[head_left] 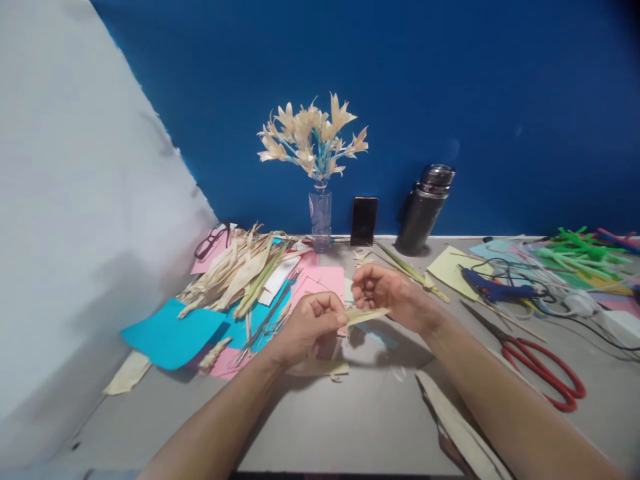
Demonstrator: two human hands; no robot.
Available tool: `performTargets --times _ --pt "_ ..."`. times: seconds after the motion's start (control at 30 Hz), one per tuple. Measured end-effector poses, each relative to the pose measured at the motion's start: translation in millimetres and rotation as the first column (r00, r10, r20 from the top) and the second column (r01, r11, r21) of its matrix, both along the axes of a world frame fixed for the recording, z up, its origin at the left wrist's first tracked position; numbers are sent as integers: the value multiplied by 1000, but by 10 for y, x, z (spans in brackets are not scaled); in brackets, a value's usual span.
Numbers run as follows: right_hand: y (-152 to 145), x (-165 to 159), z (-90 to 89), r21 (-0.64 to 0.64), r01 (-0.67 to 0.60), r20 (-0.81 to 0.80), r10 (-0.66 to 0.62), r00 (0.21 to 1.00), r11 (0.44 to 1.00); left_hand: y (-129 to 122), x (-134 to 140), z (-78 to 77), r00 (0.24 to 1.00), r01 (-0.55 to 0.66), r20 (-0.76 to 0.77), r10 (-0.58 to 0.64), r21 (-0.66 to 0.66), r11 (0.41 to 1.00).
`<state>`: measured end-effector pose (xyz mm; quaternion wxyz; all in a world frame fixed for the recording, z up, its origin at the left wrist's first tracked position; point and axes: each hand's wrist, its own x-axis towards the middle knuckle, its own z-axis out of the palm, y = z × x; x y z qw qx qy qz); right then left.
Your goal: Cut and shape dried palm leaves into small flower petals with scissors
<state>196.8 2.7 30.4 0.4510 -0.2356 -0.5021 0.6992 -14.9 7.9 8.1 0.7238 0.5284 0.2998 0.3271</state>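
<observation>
Between thumb and fingers, my left hand (pixel 318 327) pinches a narrow strip of pale dried corn husk (pixel 367 315) that points to the right. My right hand (pixel 393 293) is raised just beyond the strip's free end, its fingers curled loosely and apart, with nothing visible in them. Below my left hand, another husk piece (pixel 320 368) lies on the table among small scraps. Pink paper (pixel 330 277) lies behind the hands. A long folded husk (pixel 457 420) rests under my right forearm.
Red-handled scissors (pixel 543 367) and a blue glue gun (pixel 500 287) with cords lie at right. A husk pile (pixel 240 267) and blue paper (pixel 173 333) are at left. Along the wall stand a bottle (pixel 321 217) of husk flowers (pixel 315 137), a phone (pixel 364 221) and a thermos (pixel 424 212).
</observation>
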Motion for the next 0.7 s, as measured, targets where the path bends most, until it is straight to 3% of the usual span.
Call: performTargets --times 0.1,0.17,0.3,0.4,0.47,0.7 --pt "-59 -56 32 53 25 228 -37 973 998 -16 33 0 997 -37 -65 38 27 999" --pt "-75 -92 9 39 46 291 -55 955 998 -34 45 11 995 -41 -88 44 28 999" --pt "-14 -67 -93 -28 -23 87 25 996 999 -47 25 38 1000 23 12 -22 -39 999" --pt "51 18 -106 -28 35 -111 -38 993 999 -21 -4 42 997 7 71 -2 -58 998" --pt "62 50 -70 -33 70 -132 -74 989 997 -1 -11 34 998 -20 56 22 -52 998" --pt "-47 -92 -20 53 66 250 -77 965 996 -23 48 19 998 -46 -50 46 9 999"
